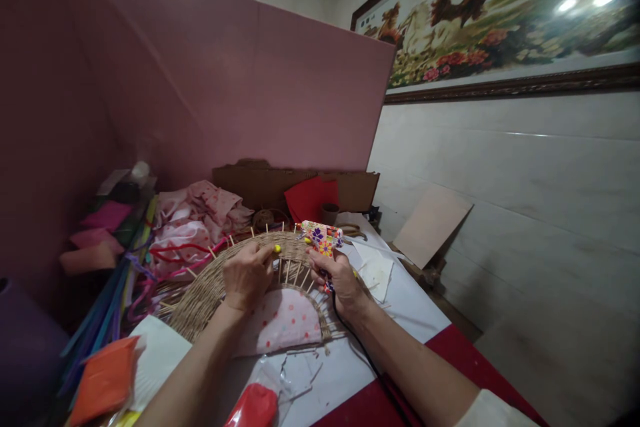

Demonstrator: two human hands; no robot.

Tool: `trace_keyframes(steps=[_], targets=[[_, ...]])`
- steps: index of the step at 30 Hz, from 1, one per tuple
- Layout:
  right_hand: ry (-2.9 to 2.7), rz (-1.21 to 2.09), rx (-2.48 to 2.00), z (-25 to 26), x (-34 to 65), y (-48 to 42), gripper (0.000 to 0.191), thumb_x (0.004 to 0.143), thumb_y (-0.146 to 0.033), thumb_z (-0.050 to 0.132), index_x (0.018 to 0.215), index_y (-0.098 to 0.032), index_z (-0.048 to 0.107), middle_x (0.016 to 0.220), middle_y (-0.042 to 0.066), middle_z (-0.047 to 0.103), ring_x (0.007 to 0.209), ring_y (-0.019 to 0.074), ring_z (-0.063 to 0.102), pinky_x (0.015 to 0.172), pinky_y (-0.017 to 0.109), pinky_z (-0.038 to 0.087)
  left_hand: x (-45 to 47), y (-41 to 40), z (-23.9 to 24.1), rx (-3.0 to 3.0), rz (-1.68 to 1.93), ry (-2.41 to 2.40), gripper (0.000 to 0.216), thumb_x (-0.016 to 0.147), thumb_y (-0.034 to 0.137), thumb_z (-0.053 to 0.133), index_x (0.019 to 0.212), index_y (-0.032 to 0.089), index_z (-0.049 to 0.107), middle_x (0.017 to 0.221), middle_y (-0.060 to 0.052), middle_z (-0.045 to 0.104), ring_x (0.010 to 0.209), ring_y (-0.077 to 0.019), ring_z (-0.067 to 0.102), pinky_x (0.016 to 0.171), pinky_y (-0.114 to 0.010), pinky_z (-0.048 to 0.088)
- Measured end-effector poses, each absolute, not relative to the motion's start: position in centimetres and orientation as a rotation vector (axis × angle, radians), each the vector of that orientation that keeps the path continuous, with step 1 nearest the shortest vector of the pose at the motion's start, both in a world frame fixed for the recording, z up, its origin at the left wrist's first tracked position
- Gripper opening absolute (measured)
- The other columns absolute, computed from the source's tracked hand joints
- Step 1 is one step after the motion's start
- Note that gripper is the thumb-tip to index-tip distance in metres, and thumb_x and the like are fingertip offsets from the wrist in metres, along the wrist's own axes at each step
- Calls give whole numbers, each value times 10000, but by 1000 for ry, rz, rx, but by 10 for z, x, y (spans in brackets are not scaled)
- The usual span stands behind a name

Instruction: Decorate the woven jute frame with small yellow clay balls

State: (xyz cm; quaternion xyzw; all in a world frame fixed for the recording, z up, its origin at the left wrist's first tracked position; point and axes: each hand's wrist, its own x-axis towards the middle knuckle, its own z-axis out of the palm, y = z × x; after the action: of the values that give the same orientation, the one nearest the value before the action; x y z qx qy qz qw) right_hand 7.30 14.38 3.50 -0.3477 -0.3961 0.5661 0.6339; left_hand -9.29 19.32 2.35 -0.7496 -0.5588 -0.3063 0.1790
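Note:
A half-round woven piece (210, 287) of jute twine on thin wooden sticks lies on the table, with a pink dotted fabric centre (283, 320). My left hand (246, 275) rests on its upper rim, fingers pinched around a small yellow bit (277, 249). My right hand (337, 277) grips a glue gun (323, 237) with a colourful flower pattern. The gun's nozzle points left toward the yellow bit, and its black cord (360, 350) trails down along my forearm.
Pink cloth (200, 217), a cardboard box (295, 187) with red felt (310, 199), a twine ball (263, 218) and a small cup (330, 212) stand behind. Coloured felt and pipe cleaners (107, 300) pile at left. White paper (375, 270) and a tilted board (431, 223) lie at right.

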Motion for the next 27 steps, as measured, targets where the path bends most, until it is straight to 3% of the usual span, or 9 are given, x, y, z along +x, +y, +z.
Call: trace_keyframes(steps=[6, 11, 27], targets=[[-924, 1297, -787, 36, 73, 143, 219, 718, -323, 675, 777, -156, 547, 536, -75, 412, 386, 33, 281, 323, 170, 164, -91, 192, 25, -2159, -783, -1570, 303, 874, 307, 395, 918, 297, 695, 770, -29, 645, 639, -172, 577, 496, -276, 231], [-939, 1264, -789, 36, 72, 143, 200, 729, -324, 662, 762, -169, 541, 553, -67, 437, 387, 39, 290, 324, 175, 185, -89, 192, 27, -2156, -817, -1579, 314, 840, 236, 421, 1042, 308, 650, 791, -27, 642, 665, -179, 580, 491, -278, 236], [-722, 1117, -760, 40, 81, 149, 334, 628, -350, 731, 837, -170, 543, 544, -90, 426, 362, 21, 311, 315, 156, 210, -91, 194, 20, -2147, -701, -1412, 298, 865, 233, 409, 977, 307, 675, 700, -47, 590, 651, -168, 532, 512, -287, 212]])
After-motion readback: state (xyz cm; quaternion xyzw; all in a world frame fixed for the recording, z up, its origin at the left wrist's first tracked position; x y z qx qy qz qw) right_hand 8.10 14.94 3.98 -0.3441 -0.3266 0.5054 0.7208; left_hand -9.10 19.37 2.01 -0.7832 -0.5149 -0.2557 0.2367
